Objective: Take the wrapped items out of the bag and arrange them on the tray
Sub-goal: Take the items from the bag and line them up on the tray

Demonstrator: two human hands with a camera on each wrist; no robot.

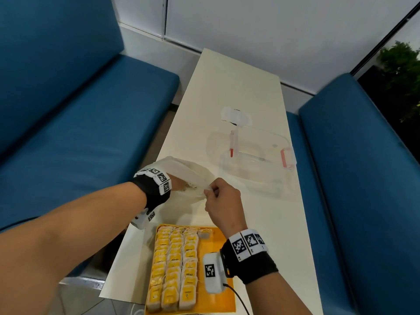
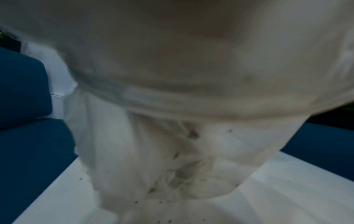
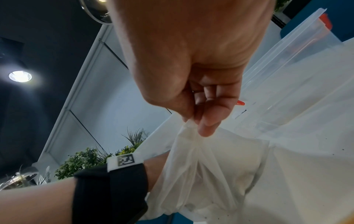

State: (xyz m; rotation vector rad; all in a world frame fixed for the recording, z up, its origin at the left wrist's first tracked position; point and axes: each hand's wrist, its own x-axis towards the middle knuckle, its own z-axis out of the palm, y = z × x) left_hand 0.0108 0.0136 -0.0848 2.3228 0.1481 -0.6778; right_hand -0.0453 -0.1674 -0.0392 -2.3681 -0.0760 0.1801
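Note:
A thin white bag lies on the cream table. My left hand is pushed inside the bag's mouth, its fingers hidden by the plastic. My right hand pinches the bag's rim between thumb and fingers and holds it up. In the left wrist view the bag fills the picture, blurred. Nearer to me a yellow tray carries several rows of yellow-labelled wrapped sachets, and one plain sachet lies at the tray's far end.
A clear plastic box with red clips sits beyond the bag, with its lid near my right hand. A small white packet lies farther up the table. Blue benches flank the table on both sides.

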